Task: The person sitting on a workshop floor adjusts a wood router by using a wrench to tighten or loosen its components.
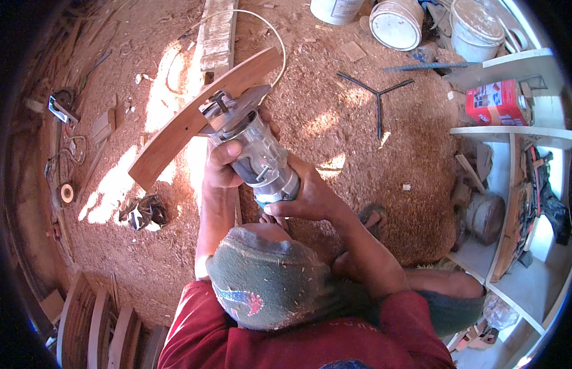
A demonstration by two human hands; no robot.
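Observation:
A trim router (261, 157) with a see-through base and a blue end is held between my two hands. My left hand (223, 163) wraps around its base, thumb on the near side and fingertips showing on the far side. Around the motor body near the blue end closes my right hand (307, 190). The router's flat plate and metal fitting lie against a curved wooden piece (175, 138), which slants from lower left to upper right. The router hides part of that piece, and the cutting bit cannot be made out.
A long plank (217, 37) runs behind the curved piece, beside a pale looped cable (280, 43). Sawdust covers the floor. Buckets (393, 26) and a three-armed black metal piece (379, 95) lie beyond. Shelves with a red can (495, 103) stand right; curved wooden pieces (98, 329) stand lower left.

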